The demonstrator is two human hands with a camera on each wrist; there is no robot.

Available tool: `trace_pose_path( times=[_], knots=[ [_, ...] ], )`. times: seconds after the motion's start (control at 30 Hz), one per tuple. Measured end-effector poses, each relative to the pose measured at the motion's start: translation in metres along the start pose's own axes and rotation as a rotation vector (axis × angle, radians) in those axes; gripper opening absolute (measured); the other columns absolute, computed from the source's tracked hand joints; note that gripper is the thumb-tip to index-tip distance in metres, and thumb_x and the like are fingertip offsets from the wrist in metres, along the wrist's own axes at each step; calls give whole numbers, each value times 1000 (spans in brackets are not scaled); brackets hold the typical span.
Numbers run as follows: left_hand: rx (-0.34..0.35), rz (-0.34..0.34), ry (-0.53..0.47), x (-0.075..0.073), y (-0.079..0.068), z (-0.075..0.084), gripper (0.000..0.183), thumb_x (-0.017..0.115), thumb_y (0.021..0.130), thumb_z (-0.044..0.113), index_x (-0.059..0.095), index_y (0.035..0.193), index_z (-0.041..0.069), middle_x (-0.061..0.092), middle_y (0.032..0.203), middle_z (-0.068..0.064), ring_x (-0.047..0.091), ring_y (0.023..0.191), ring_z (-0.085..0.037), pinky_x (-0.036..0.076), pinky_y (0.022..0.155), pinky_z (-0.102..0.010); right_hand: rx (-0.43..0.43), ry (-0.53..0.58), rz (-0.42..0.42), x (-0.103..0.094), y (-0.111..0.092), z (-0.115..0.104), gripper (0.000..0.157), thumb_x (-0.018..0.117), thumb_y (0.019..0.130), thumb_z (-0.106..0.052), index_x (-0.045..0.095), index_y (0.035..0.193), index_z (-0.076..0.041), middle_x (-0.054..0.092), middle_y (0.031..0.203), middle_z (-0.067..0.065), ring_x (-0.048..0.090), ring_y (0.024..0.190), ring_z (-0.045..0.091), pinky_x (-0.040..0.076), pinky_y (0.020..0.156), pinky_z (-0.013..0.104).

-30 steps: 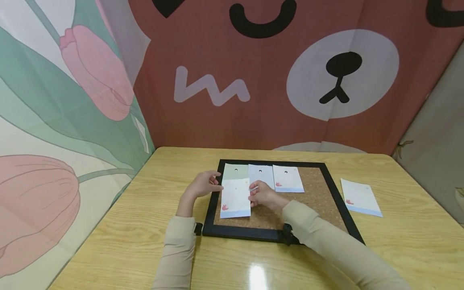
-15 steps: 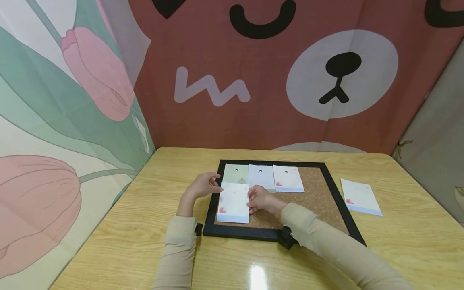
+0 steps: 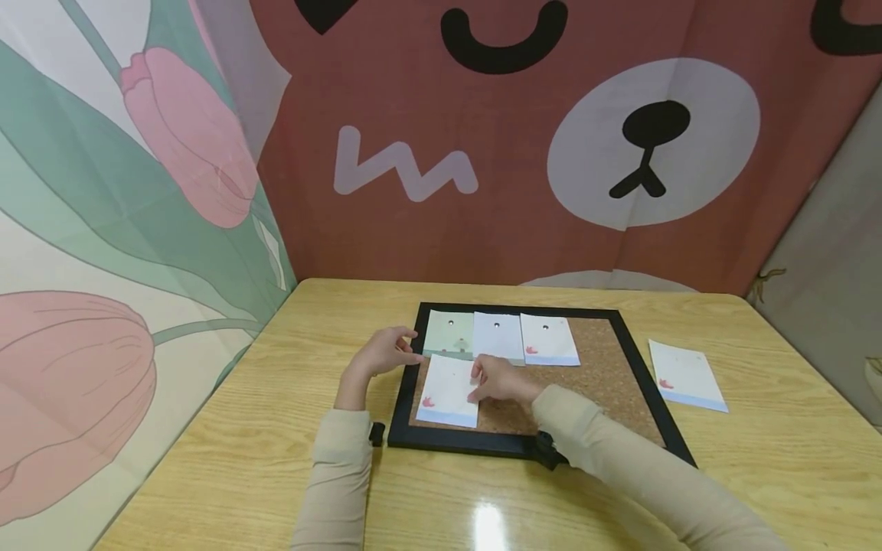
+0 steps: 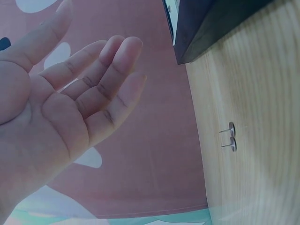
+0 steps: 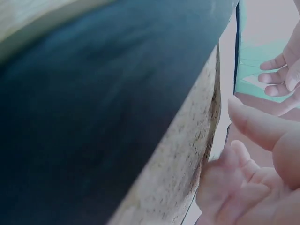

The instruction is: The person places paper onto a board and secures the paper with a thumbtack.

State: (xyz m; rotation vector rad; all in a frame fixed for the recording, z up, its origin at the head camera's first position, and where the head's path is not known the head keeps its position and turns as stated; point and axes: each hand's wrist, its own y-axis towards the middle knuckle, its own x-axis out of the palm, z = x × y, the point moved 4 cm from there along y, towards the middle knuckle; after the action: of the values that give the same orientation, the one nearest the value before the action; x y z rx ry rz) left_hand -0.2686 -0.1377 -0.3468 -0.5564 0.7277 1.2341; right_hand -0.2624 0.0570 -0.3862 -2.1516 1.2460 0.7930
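Observation:
On the cork board (image 3: 565, 398) lies a white note sheet (image 3: 448, 394) with a red figure and a blue lower band, slightly slanted. My right hand (image 3: 501, 379) pinches its right edge between thumb and fingers; the exact contact is partly hidden. By the board's left frame, my left hand (image 3: 384, 352) is held with loosely bent fingers and nothing in them. Along the top of the board, a green sheet (image 3: 446, 337), a pale blue sheet (image 3: 497, 340) and another white sheet (image 3: 549, 344) hang side by side, each with a tack near its upper edge.
A loose white sheet (image 3: 687, 375) lies on the table right of the board. Two thumbtacks (image 4: 232, 144) rest on the wooden table in the left wrist view. The board has a raised black frame (image 3: 462, 441). A printed cloth (image 3: 510, 222) hangs behind.
My right hand has drawn the white sheet toward the board's front edge and turned it slightly. More of the green sheet shows now. The left hand has stayed in place.

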Motion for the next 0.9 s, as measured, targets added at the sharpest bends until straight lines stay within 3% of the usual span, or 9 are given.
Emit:
trace_pose_path(
  times=[0.1,0.17,0.27,0.33,0.43,0.53,0.9],
  knots=[
    [-9,-5,1,0,0,0,50,69,79,16,52,121,-4,54,80,-8,47,67,-19,40,58,-29,-88,-116,-1,-1,-2,-5,34,74,73,-15,56,98,-1,52,83,9,46,75,21,40,64,32],
    [-11,-7,5,0,0,0,49,69,79,17,52,121,-3,54,81,-8,48,69,-19,41,59,-29,-152,-204,-5,-1,-3,-8,46,75,72,-21,57,110,-1,53,101,14,46,92,26,41,76,38],
    [-11,-13,10,0,-1,0,49,68,80,18,52,121,-3,54,82,-8,49,70,-19,41,60,-29,-202,-312,-59,0,-6,-11,67,75,71,-33,50,126,-6,37,132,19,29,121,37,28,94,51],
    [1,-16,15,-1,-1,0,48,68,80,18,52,120,-3,55,83,-9,49,70,-20,41,60,-30,-209,-349,-121,3,-8,-11,74,73,71,-38,43,133,-11,24,142,19,15,129,40,19,98,56],
    [6,-24,21,-2,-1,0,48,67,81,19,52,121,-4,55,84,-10,49,71,-20,41,59,-30,-205,-372,-225,8,-10,-11,77,71,73,-40,37,138,-15,15,146,16,6,131,39,12,99,57],
    [-8,-24,25,-4,-2,-1,48,66,82,21,52,121,-2,55,86,-10,49,72,-20,40,58,-29,-221,-378,-284,11,-11,-13,75,70,76,-37,36,138,-14,14,146,16,6,131,38,12,100,55],
    [-42,-37,19,-4,-1,-4,46,65,83,21,52,122,0,55,87,-10,49,72,-21,41,57,-30,-299,-434,-296,17,-6,-17,71,68,77,-37,40,135,-10,19,143,21,11,129,42,14,101,53]
  ],
)
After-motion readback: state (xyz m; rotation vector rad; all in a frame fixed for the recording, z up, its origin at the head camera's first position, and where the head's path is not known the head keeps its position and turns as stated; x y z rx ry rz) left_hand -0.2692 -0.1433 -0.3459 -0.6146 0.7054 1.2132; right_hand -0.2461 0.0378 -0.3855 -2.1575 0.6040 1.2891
